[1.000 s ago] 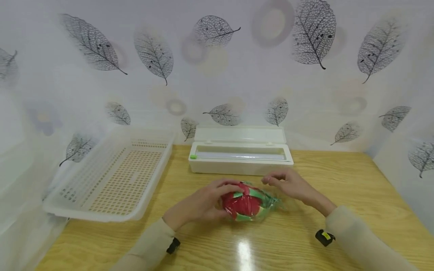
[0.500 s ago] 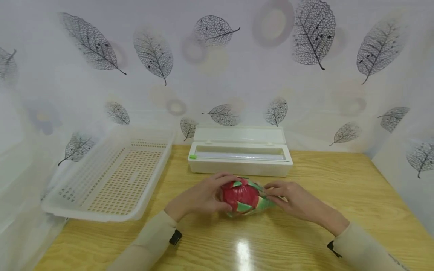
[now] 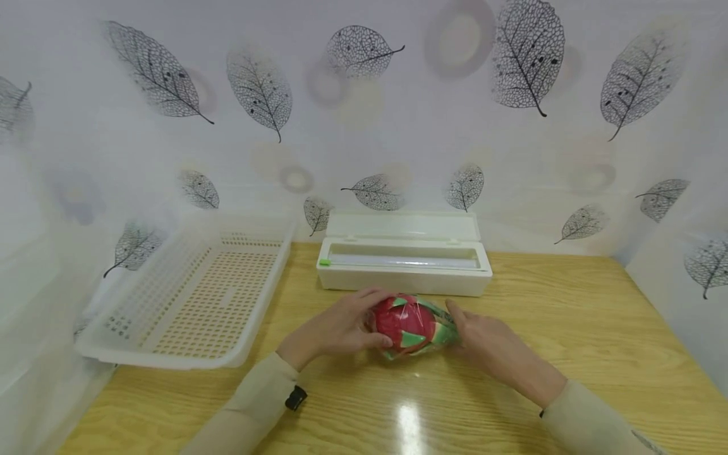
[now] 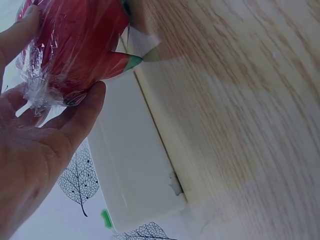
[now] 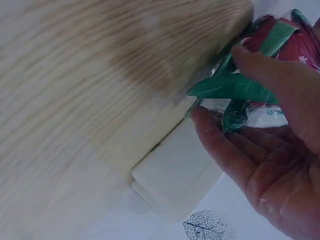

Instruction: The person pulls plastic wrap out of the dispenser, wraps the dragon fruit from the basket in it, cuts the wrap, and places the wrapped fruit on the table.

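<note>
A red dragon fruit (image 3: 405,323) with green scales is wrapped in clear plastic film, its leafy tip pointing right in the head view. My left hand (image 3: 338,325) grips its rounded left end, thumb in front and fingers behind. In the left wrist view, bunched film (image 4: 42,92) gathers between those fingers. At the other end my right hand (image 3: 491,347) holds the green tips (image 5: 235,87), thumb on one side and fingers on the other, as the right wrist view shows.
Behind the fruit stands a white cling film dispenser (image 3: 404,281), lid (image 3: 402,226) raised, a film roll (image 3: 404,260) inside. A white perforated basket (image 3: 250,341) sits at the left. Both rest on a wooden table (image 3: 574,316) against a leaf-printed backdrop (image 3: 398,139).
My right hand was apart from the fruit a second ago, then came to its green end and now lies around it. The left hand has kept its hold, shifting slightly.
</note>
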Demonstrator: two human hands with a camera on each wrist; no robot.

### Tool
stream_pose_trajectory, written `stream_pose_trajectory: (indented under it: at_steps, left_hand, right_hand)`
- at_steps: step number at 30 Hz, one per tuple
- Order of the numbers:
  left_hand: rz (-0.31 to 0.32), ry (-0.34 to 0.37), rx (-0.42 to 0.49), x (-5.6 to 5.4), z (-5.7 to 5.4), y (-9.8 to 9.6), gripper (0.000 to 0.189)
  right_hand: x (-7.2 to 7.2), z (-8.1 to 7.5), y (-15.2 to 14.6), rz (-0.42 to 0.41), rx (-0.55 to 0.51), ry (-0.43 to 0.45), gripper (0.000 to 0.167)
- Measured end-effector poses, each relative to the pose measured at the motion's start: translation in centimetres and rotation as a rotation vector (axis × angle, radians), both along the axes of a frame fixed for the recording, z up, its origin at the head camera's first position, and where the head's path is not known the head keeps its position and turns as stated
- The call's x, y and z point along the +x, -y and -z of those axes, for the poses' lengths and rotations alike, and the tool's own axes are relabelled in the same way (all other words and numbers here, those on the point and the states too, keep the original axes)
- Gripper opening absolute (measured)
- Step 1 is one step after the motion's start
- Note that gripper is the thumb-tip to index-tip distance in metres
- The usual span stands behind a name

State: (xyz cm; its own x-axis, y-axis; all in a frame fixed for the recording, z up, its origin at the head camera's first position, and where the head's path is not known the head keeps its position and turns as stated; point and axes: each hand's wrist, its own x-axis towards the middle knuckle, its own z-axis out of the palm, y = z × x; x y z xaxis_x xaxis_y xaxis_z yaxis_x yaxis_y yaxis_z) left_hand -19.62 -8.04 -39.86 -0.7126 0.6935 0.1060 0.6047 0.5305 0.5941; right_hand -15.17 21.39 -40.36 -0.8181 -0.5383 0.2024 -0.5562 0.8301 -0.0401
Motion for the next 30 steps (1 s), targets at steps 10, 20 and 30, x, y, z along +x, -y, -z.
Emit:
stream_pose_trajectory:
  at_steps: [10, 20, 30]
  left_hand:
    - [-0.015, -0.009, -0.015, 0.3, 0.1, -0.1, 0.075]
    - [0.009, 0.067, 0.043, 0.2, 0.1, 0.5, 0.065]
    - [-0.018, 0.062, 0.044, -0.4, 0.0, 0.8, 0.061]
  right_hand:
    - [-2.2, 0.2, 0.4, 0.023, 0.097, 0.182, 0.05]
    - [-4.1, 0.3, -1.2, -0.17, -0.16, 0.591, 0.034]
    - [-4.9, 0.0, -3.5, -0.152, -0.301, 0.698, 0.042]
